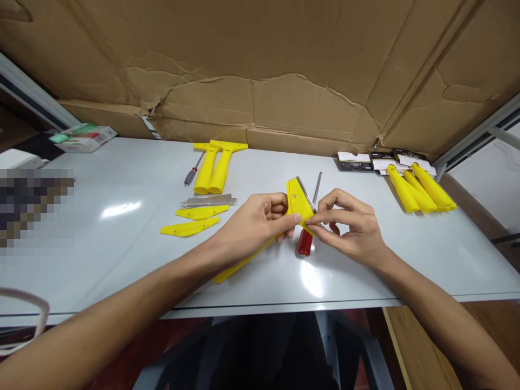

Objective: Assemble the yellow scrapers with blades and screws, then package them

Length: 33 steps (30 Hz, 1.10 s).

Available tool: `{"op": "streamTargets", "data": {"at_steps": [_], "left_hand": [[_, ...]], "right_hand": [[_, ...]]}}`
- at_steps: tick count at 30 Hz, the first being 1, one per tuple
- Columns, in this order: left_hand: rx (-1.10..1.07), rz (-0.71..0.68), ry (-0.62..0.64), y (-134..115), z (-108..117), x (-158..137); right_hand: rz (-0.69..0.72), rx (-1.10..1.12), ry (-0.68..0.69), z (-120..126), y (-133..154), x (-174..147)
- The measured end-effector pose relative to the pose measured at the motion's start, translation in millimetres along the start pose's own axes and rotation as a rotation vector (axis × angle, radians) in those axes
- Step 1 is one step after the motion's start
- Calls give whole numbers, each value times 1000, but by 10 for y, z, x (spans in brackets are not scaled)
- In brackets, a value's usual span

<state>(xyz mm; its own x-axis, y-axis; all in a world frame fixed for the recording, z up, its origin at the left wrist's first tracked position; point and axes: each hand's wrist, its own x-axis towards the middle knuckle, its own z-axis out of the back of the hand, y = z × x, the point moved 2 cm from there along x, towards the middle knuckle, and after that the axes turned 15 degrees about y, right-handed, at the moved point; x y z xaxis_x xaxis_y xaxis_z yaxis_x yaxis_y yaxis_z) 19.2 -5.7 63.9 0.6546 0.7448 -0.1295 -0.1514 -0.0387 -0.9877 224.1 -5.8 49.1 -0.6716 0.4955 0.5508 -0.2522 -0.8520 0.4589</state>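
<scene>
While the left hand (260, 218) has its thumb and fingers closed around the neck of a yellow scraper (298, 205), held over the middle of the white table (134, 254), the right hand (353, 226) has its thumb and fingertips almost together at the head's near right corner. Can't tell if they've got a tiny screw or just the plastic. If it's a screw, a loose pinch could drop it and it'd probably roll. Also, the steel blade (305, 190) sticks out along the head's right edge, so one slip could nick those fingers. The red-handled screwdriver (304, 244) lies right underneath, easy to knock. Loose blades (209, 201) sit left, just beyond two yellow cover plates (202, 212); a careless reach could mean a cut.
</scene>
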Motion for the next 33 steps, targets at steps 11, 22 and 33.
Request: {"op": "streamTargets", "data": {"at_steps": [11,22,33], "left_hand": [[28,-10,-1,-21,-18,-37],[39,-1,-4,-50,-26,-42],[16,-27,-23,-11,-6,-54]], "right_hand": [[-59,65,-27,1,2,-10],[-70,106,-31,1,21,-10],[-34,119,-38,11,55,-1]]}}
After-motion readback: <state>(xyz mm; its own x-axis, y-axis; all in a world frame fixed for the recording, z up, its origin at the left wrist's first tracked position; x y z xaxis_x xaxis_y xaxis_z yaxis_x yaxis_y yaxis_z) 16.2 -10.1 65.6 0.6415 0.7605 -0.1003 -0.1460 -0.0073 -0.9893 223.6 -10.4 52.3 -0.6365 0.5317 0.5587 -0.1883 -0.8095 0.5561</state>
